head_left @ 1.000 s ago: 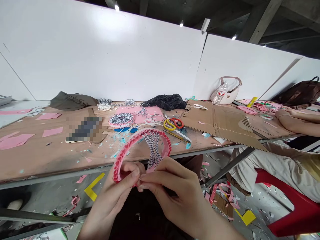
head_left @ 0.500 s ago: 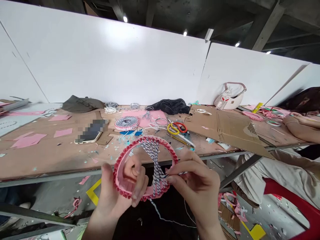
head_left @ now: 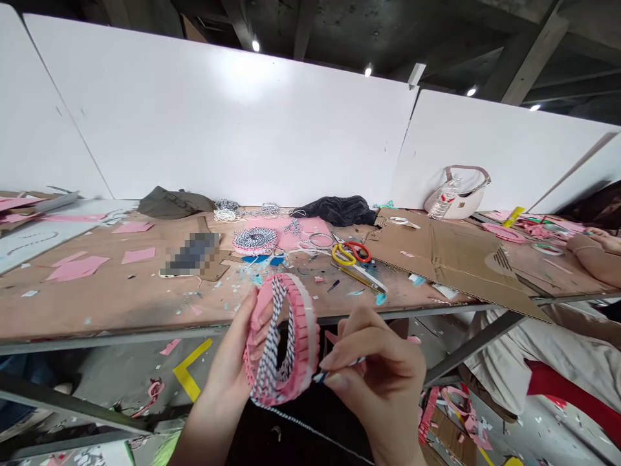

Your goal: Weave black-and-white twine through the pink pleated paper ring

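Grips a pink notched ring (head_left: 299,323) in the left hand (head_left: 233,369), fingers closed over the rim nearest the palm, hoop turned edge-on so that its notches face the right hand (head_left: 383,375). Pinches the free end of black-and-white twine (head_left: 272,343) between right thumb and forefinger, shut tight just beside the ring's lower edge, seemingly to keep the strands taut across the hoop. Lets a loose tail hang below both hands. Beyond the fingertips, on the table (head_left: 97,304): a woven disc (head_left: 255,239), scissors (head_left: 350,252), a cardboard sheet (head_left: 436,249). Well past the right hand, a white bag (head_left: 460,200) with a water bottle (head_left: 442,199) tucked inside
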Tool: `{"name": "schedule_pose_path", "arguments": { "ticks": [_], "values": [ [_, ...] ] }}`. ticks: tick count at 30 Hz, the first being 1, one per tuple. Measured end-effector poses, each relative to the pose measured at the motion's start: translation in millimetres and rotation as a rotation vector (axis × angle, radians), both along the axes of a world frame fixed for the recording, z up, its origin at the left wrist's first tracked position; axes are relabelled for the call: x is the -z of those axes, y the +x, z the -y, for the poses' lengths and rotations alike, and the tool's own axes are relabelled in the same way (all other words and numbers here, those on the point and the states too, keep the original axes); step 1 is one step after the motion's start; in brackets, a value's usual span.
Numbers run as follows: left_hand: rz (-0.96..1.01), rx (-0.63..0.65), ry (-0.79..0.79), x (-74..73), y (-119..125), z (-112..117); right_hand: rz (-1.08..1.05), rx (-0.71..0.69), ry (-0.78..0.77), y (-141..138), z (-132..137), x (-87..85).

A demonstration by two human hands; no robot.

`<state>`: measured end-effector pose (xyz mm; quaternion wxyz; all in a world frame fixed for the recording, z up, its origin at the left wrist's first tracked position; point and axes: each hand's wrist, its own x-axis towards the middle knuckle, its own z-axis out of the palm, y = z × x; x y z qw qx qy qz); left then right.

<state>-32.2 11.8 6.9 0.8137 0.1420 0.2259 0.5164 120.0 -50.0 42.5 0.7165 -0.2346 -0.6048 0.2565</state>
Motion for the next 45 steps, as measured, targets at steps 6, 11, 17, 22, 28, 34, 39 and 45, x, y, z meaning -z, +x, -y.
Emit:
{"name": "schedule_pose_path", "arguments": {
  "ticks": [6, 11, 17, 22, 28, 34, 39, 45],
  "values": [
    [0.398, 0.106, -0.180, 1.1, 6.8, 6.2, 0.060, 0.270, 0.093, -10.5, -14.2, -15.2],
    [0.583, 0.269, -0.342, -4.0, 12.8, 14.9, 0.162, 0.391, 0.179, -18.3, -24.6, -20.1],
    [0.576, 0.302, -0.397, -5.8, 14.7, 15.3, 0.234, 0.441, 0.235, -25.0, -32.0, -22.9],
    [0.554, 0.285, -0.376, -2.4, 15.6, 14.7, 0.270, 0.457, 0.250, -25.0, -35.1, -23.6],
    [0.611, 0.321, -0.374, 0.4, 15.3, 14.1, 0.294, 0.457, 0.250, -20.4, -33.4, -22.8],
    [0.644, 0.321, -0.339, 2.3, 14.0, 11.4, 0.296, 0.378, 0.238, -11.5, -33.7, -21.4],
    [0.586, 0.316, -0.375, 1.3, 17.1, 11.7, 0.297, 0.428, 0.310, -8.1, -37.9, -11.6],
    [0.545, 0.340, -0.326, 2.5, 18.3, 11.1, 0.308, 0.542, 0.392, -8.9, -43.3, 5.0]
  ]
}}
